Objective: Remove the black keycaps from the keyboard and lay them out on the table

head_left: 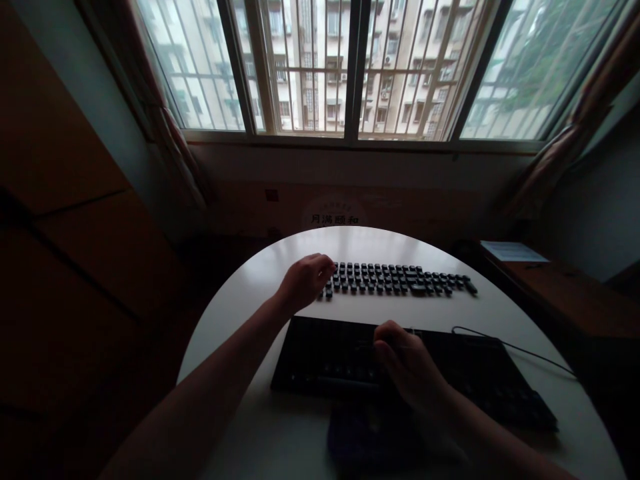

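Observation:
A black keyboard base lies near me on the round white table. Beyond it, several loose black keycaps sit in rows on the table. My left hand reaches to the left end of those rows, fingers curled down onto the keycaps; whether it grips one is hidden. My right hand rests on the middle of the keyboard base with fingers bent, and what is under them is too dark to see.
A thin black cable runs from the keyboard off to the right. A dark object lies at the table's near edge. A wooden side surface with a paper stands right; a barred window is ahead.

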Tool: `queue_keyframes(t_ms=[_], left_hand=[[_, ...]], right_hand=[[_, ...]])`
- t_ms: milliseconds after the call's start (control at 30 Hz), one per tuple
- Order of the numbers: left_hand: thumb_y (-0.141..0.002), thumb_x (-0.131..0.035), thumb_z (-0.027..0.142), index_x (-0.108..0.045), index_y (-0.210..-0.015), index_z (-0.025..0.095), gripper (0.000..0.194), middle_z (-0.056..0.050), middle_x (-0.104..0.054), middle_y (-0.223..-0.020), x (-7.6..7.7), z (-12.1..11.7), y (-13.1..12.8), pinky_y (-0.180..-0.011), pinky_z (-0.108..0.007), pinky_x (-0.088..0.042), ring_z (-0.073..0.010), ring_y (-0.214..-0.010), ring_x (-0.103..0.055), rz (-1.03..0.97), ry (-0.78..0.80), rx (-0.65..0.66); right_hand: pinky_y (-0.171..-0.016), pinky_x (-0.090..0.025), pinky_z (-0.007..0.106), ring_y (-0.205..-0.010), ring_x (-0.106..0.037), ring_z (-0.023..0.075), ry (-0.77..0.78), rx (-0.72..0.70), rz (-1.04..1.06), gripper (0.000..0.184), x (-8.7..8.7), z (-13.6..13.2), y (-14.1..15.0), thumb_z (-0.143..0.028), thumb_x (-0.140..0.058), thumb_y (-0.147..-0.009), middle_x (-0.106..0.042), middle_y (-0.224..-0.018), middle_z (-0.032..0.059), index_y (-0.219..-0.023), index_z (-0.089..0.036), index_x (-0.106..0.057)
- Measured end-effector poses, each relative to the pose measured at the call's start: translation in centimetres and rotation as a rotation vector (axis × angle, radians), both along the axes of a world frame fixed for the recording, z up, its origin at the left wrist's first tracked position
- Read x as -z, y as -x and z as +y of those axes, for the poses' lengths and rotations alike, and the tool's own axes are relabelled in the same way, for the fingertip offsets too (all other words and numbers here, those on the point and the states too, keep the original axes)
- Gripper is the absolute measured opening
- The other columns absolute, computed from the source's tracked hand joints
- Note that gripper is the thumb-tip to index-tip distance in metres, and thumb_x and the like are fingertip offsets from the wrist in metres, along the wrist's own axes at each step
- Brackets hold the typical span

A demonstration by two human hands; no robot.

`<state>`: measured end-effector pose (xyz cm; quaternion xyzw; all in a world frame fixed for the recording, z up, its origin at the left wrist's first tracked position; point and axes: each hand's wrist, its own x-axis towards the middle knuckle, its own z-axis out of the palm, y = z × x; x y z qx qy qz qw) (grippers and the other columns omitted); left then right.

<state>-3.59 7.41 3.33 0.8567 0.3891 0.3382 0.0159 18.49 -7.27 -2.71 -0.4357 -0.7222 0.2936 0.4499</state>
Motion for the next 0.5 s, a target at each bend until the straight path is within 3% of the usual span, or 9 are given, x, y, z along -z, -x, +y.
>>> queue_keyframes(t_ms=[100, 200, 367, 500], left_hand=[[-0.097, -0.043, 0.028, -0.059, -0.077, 0.016, 0.028, 0.002, -0.055, -0.062, 0.3, -1.0, -1.5, -0.058, -0.023, -0.037, -0.0121, -0.059, -0.051, -0.075, 0.174, 0.025], [-0.097, -0.043, 0.031, -0.059, -0.076, 0.017, 0.030, 0.002, -0.057, -0.063, 1.9, -1.9, -3.1, -0.057, -0.024, -0.035, -0.0133, -0.060, -0.053, 0.010, 0.244, 0.047], [-0.095, -0.047, 0.034, -0.064, -0.083, 0.019, 0.026, -0.004, -0.068, -0.079, 4.9, -3.0, -5.1, -0.064, -0.027, -0.040, -0.0191, -0.073, -0.061, 0.270, 0.220, 0.131], [-0.094, -0.049, 0.034, -0.066, -0.084, 0.019, 0.025, -0.006, -0.070, -0.085, 5.8, -2.9, -5.5, -0.067, -0.028, -0.043, -0.0212, -0.079, -0.063, 0.368, 0.187, 0.165]], right_hand=[[-0.049, -0.034, 0.021, -0.052, -0.040, 0.0100, 0.096, -0.084, 0.049, 0.025, 0.2, -0.3, 1.2, -0.042, -0.044, -0.099, -0.044, -0.062, -0.0049, -0.088, -0.020, -0.051], [-0.048, -0.034, 0.021, -0.052, -0.041, 0.0100, 0.183, -0.136, 0.100, 0.027, 0.2, -0.7, 2.3, -0.045, -0.044, -0.099, -0.045, -0.063, -0.0047, -0.093, -0.020, -0.050], [-0.050, -0.034, 0.021, -0.054, -0.041, 0.0102, 0.212, -0.176, 0.048, 0.028, 0.1, -0.6, 3.5, -0.046, -0.042, -0.099, -0.046, -0.065, -0.0045, -0.093, -0.020, -0.050], [-0.051, -0.036, 0.021, -0.056, -0.044, 0.0106, 0.236, -0.151, 0.041, 0.029, 0.4, -0.2, 3.7, -0.047, -0.042, -0.099, -0.049, -0.067, -0.0034, -0.094, -0.019, -0.050]])
